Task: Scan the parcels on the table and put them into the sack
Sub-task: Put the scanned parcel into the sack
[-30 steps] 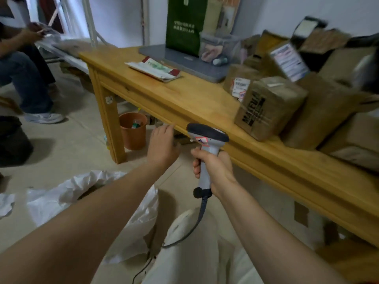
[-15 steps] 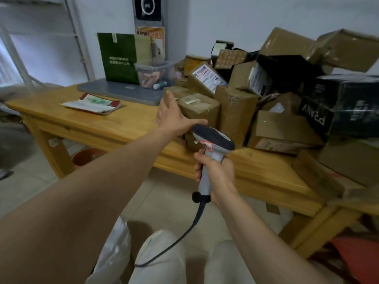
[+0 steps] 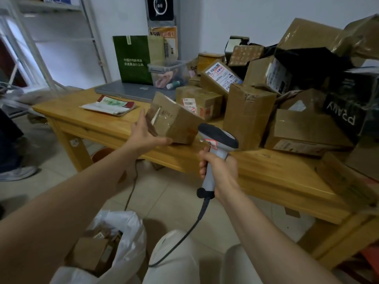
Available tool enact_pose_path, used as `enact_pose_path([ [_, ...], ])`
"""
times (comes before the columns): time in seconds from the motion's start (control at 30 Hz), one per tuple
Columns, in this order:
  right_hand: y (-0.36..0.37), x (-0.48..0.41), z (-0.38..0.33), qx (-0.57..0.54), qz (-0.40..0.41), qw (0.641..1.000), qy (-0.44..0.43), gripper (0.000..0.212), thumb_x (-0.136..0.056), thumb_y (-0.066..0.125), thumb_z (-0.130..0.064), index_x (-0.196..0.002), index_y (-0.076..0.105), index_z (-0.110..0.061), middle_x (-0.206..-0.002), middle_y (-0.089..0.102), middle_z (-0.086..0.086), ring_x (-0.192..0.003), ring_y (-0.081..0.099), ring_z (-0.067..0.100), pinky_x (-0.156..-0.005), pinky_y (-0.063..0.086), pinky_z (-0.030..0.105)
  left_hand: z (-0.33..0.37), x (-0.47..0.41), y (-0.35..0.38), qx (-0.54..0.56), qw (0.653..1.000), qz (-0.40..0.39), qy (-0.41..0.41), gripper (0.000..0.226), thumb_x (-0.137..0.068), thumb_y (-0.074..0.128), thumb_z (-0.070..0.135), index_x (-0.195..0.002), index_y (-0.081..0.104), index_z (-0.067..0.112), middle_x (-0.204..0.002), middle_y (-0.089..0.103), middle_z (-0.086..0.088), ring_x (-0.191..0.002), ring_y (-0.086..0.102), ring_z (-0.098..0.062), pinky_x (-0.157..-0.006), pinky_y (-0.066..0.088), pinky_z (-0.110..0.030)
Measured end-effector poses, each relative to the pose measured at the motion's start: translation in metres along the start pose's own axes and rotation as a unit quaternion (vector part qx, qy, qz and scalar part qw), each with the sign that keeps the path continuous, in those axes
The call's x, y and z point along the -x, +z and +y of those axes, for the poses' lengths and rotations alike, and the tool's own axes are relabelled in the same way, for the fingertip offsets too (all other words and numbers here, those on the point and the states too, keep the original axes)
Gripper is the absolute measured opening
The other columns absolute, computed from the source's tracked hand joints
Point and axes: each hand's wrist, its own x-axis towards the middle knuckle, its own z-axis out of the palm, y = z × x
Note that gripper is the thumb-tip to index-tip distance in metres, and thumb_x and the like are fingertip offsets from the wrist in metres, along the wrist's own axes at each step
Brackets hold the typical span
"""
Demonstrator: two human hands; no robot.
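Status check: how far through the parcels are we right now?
Done: a few brown boxes already sit in the white sack by the knees. In hand: the left hand holds a tilted box at the table edge, and the right hand grips the scanner; whether it is scanned is unclear. Left: a large pile of parcels on the table.

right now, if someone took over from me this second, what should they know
Left grip holds a tilted parcel at the front edge of the table.
Right grip holds the scanner, its head close to that parcel.
Done: a few parcels already lie in the white sack on the floor.
Left: probably scan the held parcel, drop it in the sack, then work through the pile on the table.
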Motion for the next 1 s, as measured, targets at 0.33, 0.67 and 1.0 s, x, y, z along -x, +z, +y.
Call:
enact_pose_path([
  [0.33, 0.024, -0.004, 0.006, 0.068, -0.054, 0.996, 0.009, 0.007, -0.086, 0.068, -0.012, -0.087, 0.063, -0.009, -0.058, 0.059, 0.005, -0.044, 0.052, 0.013, -0.043, 0.046, 0.022, -0.026, 0.025, -0.02, 0.321, 0.924, -0.135, -0.16, 0.092, -0.053, 0.084, 0.057, -0.132, 0.048, 0.028, -0.134, 0.053, -0.004, -0.121, 0.05, -0.028, -0.086, 0.053, -0.045],
  [0.67, 0.029, -0.007, 0.0, 0.087, -0.051, 0.995, 0.009, 0.008, -0.086, 0.069, -0.015, -0.086, 0.064, -0.01, -0.062, 0.061, 0.005, -0.049, 0.054, 0.015, -0.046, 0.047, 0.024, -0.025, 0.038, -0.022, 0.486, 0.821, -0.116, -0.277, 0.062, -0.072, 0.068, 0.033, -0.128, 0.053, 0.013, -0.118, 0.062, -0.017, -0.102, 0.061, -0.033, -0.063, 0.059, -0.039],
  [1.0, 0.042, 0.017, -0.011, 0.01, -0.092, 0.995, 0.021, 0.01, -0.083, 0.07, -0.01, -0.084, 0.062, -0.005, -0.057, 0.059, 0.007, -0.043, 0.051, 0.015, -0.042, 0.044, 0.023, -0.013, 0.032, -0.052, 0.462, 0.877, -0.026, -0.129, 0.064, -0.067, 0.077, 0.006, -0.121, 0.044, 0.015, -0.126, 0.059, -0.017, -0.108, 0.065, -0.025, -0.075, 0.06, -0.034],
])
